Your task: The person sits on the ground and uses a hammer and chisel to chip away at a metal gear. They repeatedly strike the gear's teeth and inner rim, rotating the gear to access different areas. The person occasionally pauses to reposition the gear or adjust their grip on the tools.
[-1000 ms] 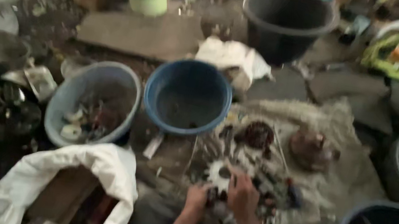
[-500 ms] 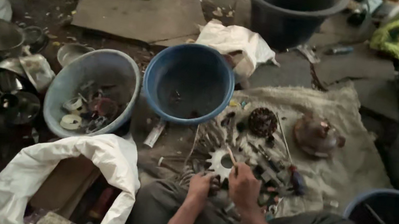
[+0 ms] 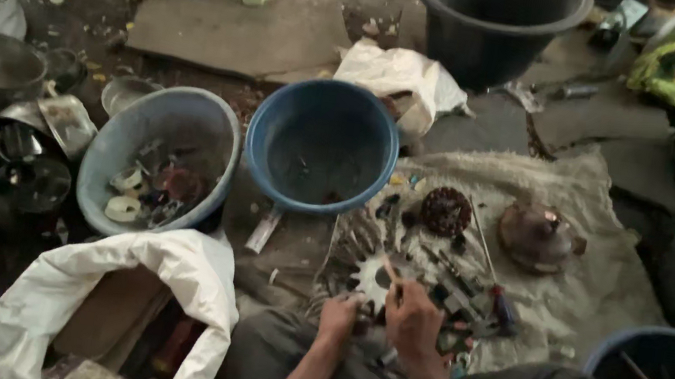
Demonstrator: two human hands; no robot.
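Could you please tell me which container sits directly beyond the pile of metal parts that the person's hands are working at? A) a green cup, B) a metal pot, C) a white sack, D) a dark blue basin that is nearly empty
D: the dark blue basin, nearly empty, sits just beyond the metal parts where the left hand and right hand work.

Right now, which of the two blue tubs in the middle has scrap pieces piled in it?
The paler blue tub on the left, beside the white sack; it holds pale rings and dark bits. The darker blue tub next to it looks almost bare inside.
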